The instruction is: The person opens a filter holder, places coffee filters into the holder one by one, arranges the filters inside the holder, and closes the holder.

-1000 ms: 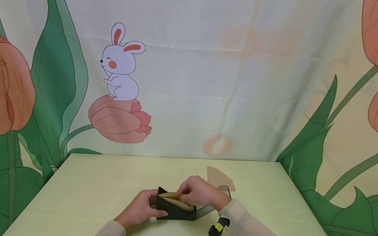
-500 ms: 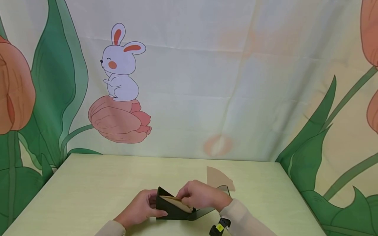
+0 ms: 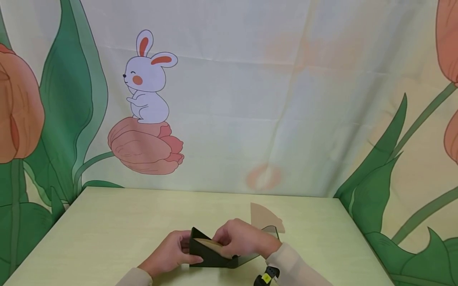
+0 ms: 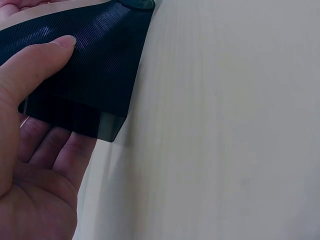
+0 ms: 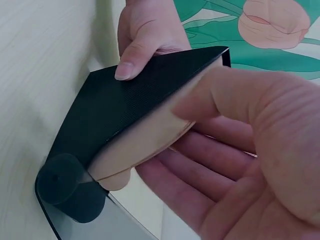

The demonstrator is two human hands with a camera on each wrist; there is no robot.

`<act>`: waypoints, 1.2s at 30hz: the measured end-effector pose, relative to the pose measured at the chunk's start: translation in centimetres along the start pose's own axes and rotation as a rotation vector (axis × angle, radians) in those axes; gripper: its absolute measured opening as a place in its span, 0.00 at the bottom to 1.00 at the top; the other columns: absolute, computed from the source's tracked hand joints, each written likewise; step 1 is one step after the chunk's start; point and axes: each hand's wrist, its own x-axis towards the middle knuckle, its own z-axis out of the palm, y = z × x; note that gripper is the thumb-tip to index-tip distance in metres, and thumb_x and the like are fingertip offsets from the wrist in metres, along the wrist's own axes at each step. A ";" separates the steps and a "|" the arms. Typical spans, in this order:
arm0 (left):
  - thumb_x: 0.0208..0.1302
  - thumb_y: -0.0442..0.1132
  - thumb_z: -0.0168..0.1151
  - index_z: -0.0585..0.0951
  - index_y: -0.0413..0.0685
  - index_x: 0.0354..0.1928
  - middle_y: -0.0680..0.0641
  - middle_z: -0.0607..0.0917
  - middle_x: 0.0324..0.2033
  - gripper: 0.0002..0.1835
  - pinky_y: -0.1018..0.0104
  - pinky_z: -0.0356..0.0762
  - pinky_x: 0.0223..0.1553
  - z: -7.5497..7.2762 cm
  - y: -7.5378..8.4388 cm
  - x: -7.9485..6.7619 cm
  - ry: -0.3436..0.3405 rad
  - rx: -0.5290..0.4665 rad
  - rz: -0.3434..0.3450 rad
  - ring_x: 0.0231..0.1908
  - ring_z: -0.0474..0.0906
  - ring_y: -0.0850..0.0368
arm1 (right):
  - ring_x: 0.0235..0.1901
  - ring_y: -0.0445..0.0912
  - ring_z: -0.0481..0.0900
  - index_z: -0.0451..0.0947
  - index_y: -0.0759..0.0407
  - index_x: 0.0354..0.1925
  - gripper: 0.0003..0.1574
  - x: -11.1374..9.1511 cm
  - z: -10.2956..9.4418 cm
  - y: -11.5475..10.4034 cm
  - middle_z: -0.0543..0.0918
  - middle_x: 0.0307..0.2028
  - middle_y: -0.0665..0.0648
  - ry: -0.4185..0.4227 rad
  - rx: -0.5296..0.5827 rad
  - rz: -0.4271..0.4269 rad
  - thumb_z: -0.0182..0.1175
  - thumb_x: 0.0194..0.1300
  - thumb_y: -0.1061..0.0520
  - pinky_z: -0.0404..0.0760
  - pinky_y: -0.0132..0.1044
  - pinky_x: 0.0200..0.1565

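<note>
A dark, wedge-shaped filter holder [image 3: 211, 256] stands tilted on the table, its smoky see-through lid [image 3: 272, 231] swung out to the right on a round hinge [image 5: 62, 177]. My left hand [image 3: 172, 251] grips its left end, thumb on the near face and fingers round the back. Brown paper coffee filters [image 5: 142, 135] sit inside, their edges showing along the opening. With thumb and fingers on either side of the filter edges, my right hand [image 3: 239, 239] pinches them at the opening. Another fan-shaped paper filter [image 3: 264, 216] lies flat behind the right hand.
The pale wooden table [image 3: 118, 226] reaches back to a hanging cloth [image 3: 222, 99] printed with a rabbit and tulips. A black strapped device [image 3: 266, 276] with a yellow mark sits by the right sleeve [image 3: 291, 260].
The filters, which stuck up above the holder's rim, now sit lower inside it. My right hand has shifted slightly down with them; the left hand keeps its grip in the same place.
</note>
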 end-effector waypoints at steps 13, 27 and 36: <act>0.55 0.38 0.80 0.84 0.43 0.53 0.44 0.90 0.48 0.23 0.68 0.85 0.48 0.0 -0.2 0.0 -0.002 -0.016 0.018 0.46 0.88 0.56 | 0.25 0.27 0.83 0.91 0.57 0.34 0.03 0.0 1.1 -0.1 0.90 0.27 0.45 0.208 -0.031 -0.084 0.71 0.64 0.61 0.83 0.23 0.32; 0.54 0.40 0.80 0.84 0.41 0.53 0.44 0.90 0.48 0.24 0.70 0.85 0.46 0.0 -0.2 0.0 -0.006 -0.015 0.009 0.46 0.88 0.55 | 0.25 0.26 0.82 0.91 0.55 0.34 0.03 0.0 1.4 0.0 0.90 0.26 0.45 0.215 -0.065 -0.064 0.71 0.64 0.62 0.82 0.22 0.32; 0.54 0.39 0.80 0.84 0.42 0.52 0.43 0.90 0.48 0.24 0.69 0.85 0.46 0.0 -0.4 0.0 -0.007 -0.016 0.021 0.45 0.88 0.55 | 0.27 0.27 0.83 0.90 0.57 0.35 0.02 -0.1 1.1 0.1 0.90 0.27 0.46 0.212 -0.051 -0.083 0.72 0.62 0.62 0.82 0.22 0.33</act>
